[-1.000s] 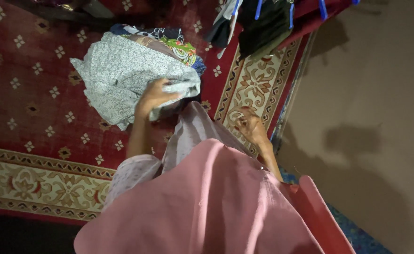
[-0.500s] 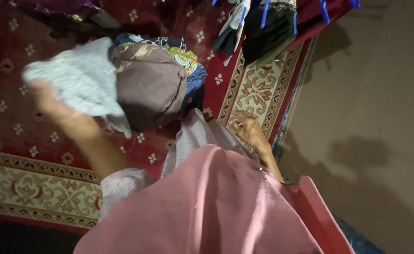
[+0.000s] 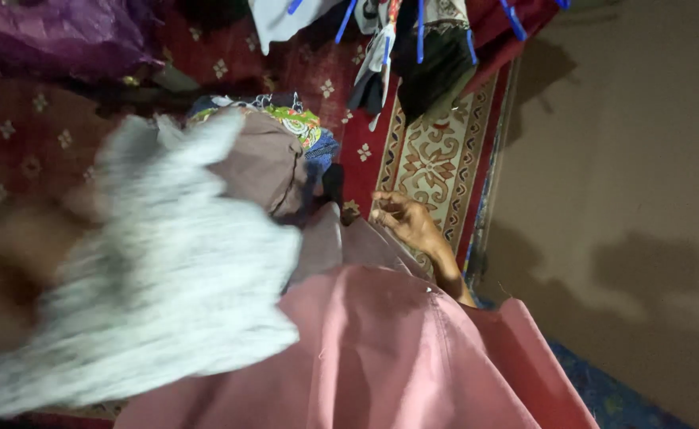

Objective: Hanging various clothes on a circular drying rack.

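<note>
Clearly soft and light, the grey speckled cloth (image 3: 167, 278) fills the lower left of the view, blurred and bunched above the red patterned carpet (image 3: 437, 159); it looks limp and would be best gathered by an edge or a corner. The left hand (image 3: 24, 246) is a brown blur beside it, and whether its grip closes on the fabric cannot be told. The right hand (image 3: 405, 222) rests low by the pink garment (image 3: 381, 357), wrist bent, fingers loosely spread and holding nothing. A brown bundle (image 3: 262, 163) lies just behind the cloth.
</note>
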